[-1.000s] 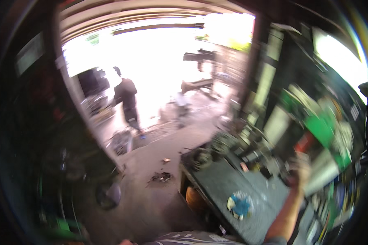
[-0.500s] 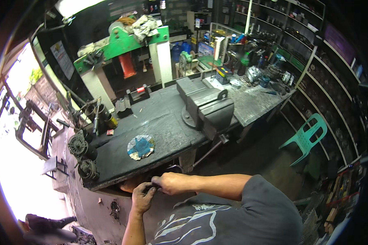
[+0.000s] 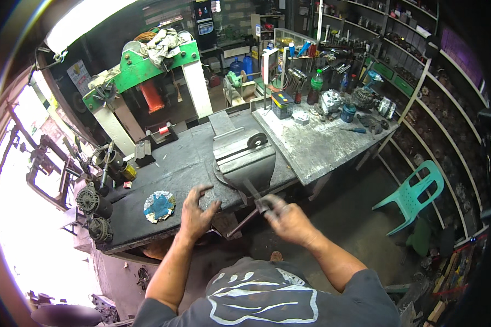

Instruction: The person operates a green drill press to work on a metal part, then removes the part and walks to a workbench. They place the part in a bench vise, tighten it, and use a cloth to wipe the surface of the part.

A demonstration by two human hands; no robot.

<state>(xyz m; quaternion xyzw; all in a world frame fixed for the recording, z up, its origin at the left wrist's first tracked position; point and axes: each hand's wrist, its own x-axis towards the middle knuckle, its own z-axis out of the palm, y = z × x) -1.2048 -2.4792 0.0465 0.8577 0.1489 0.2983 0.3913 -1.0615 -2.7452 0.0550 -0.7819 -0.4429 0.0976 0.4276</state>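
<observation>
A large grey bench vise (image 3: pixel 244 158) sits bolted at the front edge of a dark steel workbench (image 3: pixel 172 169). My left hand (image 3: pixel 195 212) rests flat with spread fingers on the bench edge just left of the vise. Below the vise, my right hand (image 3: pixel 285 218) is closed around the end of its handle bar (image 3: pixel 250 213), which slants down toward the floor.
A round blue-and-white rag (image 3: pixel 159 206) lies on the bench left of my left hand. Motor parts (image 3: pixel 93 204) crowd the bench's left end. A green press (image 3: pixel 147 82) stands behind. A cluttered grey table (image 3: pixel 324 136) is at right, a green plastic chair (image 3: pixel 414 196) beyond.
The view swung from the open doorway to the bench. My hands moved from close to my body up to the vise; the right one has taken hold of the handle bar.
</observation>
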